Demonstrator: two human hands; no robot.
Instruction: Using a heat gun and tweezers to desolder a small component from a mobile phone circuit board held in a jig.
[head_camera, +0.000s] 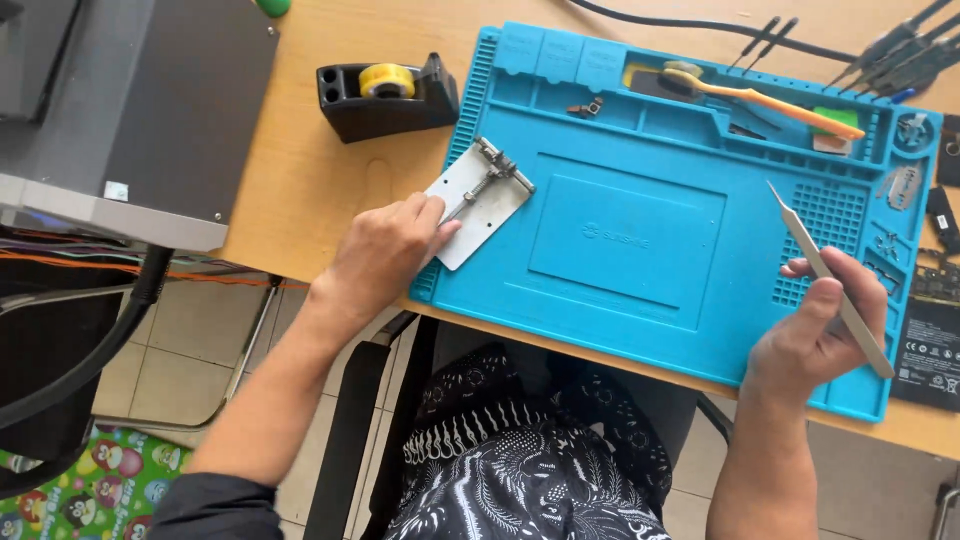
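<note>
My left hand (385, 250) grips the near edge of a small silver metal holder plate (487, 205) with a clamp bar on top; the plate lies at the left edge of a blue silicone work mat (620, 330). My right hand (815, 325) rests on the mat's near right corner and holds metal tweezers (820, 265), whose tip points up and left over the mat. The centre of the mat between the hands is bare.
A black tape dispenser (385, 95) with yellow tape stands on the wooden desk (300, 170) left of the mat. An orange-handled brush (760, 98) and small parts lie in the mat's top trays. Tools (900, 50) and a phone board (925, 335) lie at the right. Grey equipment (150, 110) stands at the far left.
</note>
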